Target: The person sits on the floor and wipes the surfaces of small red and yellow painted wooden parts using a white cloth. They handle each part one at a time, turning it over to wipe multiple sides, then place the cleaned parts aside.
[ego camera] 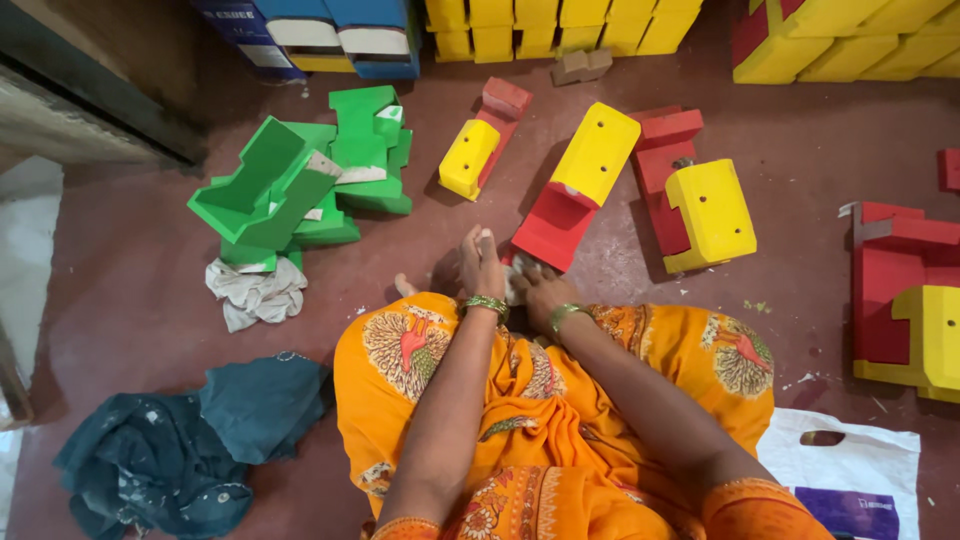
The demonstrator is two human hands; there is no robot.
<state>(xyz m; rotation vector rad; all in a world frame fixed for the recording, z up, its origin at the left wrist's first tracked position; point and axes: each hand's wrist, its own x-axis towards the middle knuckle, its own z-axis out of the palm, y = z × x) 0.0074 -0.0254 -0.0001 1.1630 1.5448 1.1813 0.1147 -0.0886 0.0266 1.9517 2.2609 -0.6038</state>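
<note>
Both hands work close together just past the knees of a person seated on the floor in an orange patterned garment (560,400): the left hand (481,262) rests with fingers laid flat and fairly closed, pointing away, beside the near end of a red-and-yellow wooden block (575,190), while the right hand (540,290) is curled down at that same red end, seemingly pressing a small pale pad or cloth (513,285) against it; whether the fingers fully grip it cannot be told. Rubbing that red face would go best, I judge, with the left hand bracing the block firmly so it does not slide on the dark red floor (150,300), and with short even strokes kept on the flat. To the left lie a dark teal cloth (190,440) and a crumpled whitish rag (255,293), then a heap of green blocks (310,175). To the right sit a white plastic bag (850,465) and further red-and-yellow blocks (700,205). Farthest off, yellow blocks (560,25) line the wall.
</note>
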